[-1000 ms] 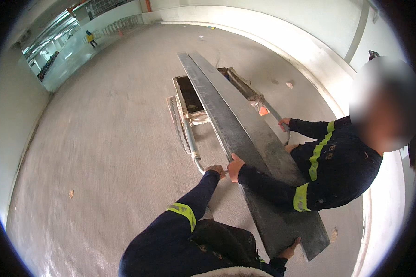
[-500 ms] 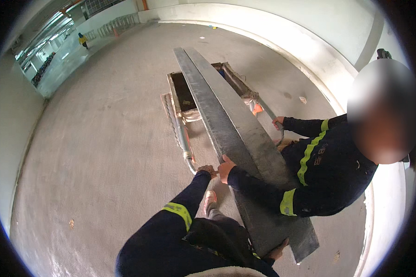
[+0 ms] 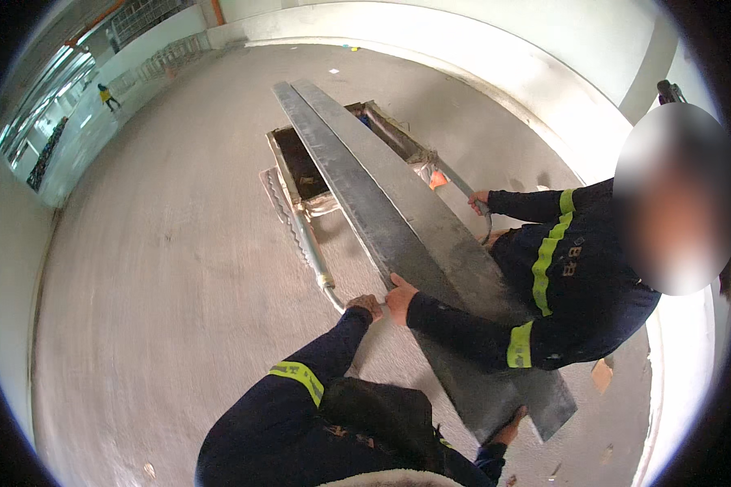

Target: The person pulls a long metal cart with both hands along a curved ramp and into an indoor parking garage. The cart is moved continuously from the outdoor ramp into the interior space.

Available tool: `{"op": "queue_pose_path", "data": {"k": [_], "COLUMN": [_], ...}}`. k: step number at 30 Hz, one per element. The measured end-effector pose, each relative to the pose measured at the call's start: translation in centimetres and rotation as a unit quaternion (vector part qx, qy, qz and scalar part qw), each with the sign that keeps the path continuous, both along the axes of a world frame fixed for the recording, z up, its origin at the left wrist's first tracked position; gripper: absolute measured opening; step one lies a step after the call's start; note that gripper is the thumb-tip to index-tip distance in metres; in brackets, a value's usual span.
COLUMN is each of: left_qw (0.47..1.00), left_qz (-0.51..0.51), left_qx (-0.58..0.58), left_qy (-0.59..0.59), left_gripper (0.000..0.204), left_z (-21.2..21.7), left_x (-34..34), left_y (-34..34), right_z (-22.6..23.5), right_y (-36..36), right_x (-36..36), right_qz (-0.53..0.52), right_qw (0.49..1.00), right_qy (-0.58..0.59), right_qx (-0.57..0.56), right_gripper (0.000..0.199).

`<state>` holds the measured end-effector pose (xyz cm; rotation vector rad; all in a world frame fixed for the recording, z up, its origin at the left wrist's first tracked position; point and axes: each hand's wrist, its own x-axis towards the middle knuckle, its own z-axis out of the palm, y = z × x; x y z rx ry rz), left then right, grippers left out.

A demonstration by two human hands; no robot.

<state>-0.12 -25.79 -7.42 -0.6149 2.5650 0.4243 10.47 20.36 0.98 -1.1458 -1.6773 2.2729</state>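
Note:
My left hand [image 3: 364, 305] is closed round the end of a grey pipe handle [image 3: 328, 289] on a two-handled cart [image 3: 281, 146]. Two long dark grey planks [image 3: 374, 193] lie lengthwise across the cart, side by side, sloping toward me. My right hand [image 3: 510, 428] holds the near end of the planks, its thumb by the edge and other fingers partly hidden. Right beside my left hand, a co-worker's hand [image 3: 400, 299] rests at the planks' left edge; whether it also grips the handle I cannot tell. That person's other hand [image 3: 478, 200] grips the cart's right handle [image 3: 463, 183].
The co-worker [image 3: 577, 268], in dark clothing with yellow bands, stands close on the right. A pale curved wall [image 3: 479, 57] bounds the concrete floor [image 3: 162, 268] at the back and right; another wall [image 3: 12, 268] runs along the left. A distant person [image 3: 106, 96] walks at far left.
The cart and planks have shifted left in view, and so has the distant person. The planks' near end sits farther right, with more of my right hand showing. Both my hands keep their hold.

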Motion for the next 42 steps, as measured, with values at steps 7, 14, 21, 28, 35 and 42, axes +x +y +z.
{"op": "queue_pose_path", "data": {"k": [7, 14, 21, 28, 35, 42], "left_qw": [0.992, 0.994, 0.997, 0.99, 0.99, 0.994], "left_qz": [-0.119, -0.093, -0.049, -0.063, -0.067, -0.052], "left_qx": [0.051, -0.048, -0.063, -0.079, -0.084, -0.056], "left_qy": [0.004, 0.016, 0.006, 0.097, 0.092, 0.08], "left_gripper": [0.035, 0.03, 0.029, 0.024, 0.026, 0.032], "left_z": [2.1, 2.7, 1.8, -0.9, -3.8, -3.8], "left_x": [3.6, -3.5, -8.1, 1.7, 14.1, 21.6], "left_y": [-8.3, -1.8, 5.5, 5.0, -0.3, -6.8], "right_z": [2.0, 5.5, 2.7, -2.7, -6.9, -4.2], "right_y": [-0.8, -0.2, 6.4, 6.4, 1.9, -5.9], "right_x": [2.4, -4.5, -9.3, 0.5, 13.5, 21.3], "right_qz": [0.215, 0.147, 0.059, 0.107, 0.074, 0.057], "right_qw": [0.96, 0.965, 0.962, 0.96, 0.973, 0.989], "right_qy": [-0.065, -0.154, -0.182, -0.067, -0.012, -0.013], "right_qx": [0.167, 0.151, 0.193, 0.249, 0.22, 0.138], "right_gripper": [0.078, 0.085, 0.081, 0.079, 0.075, 0.069]}}
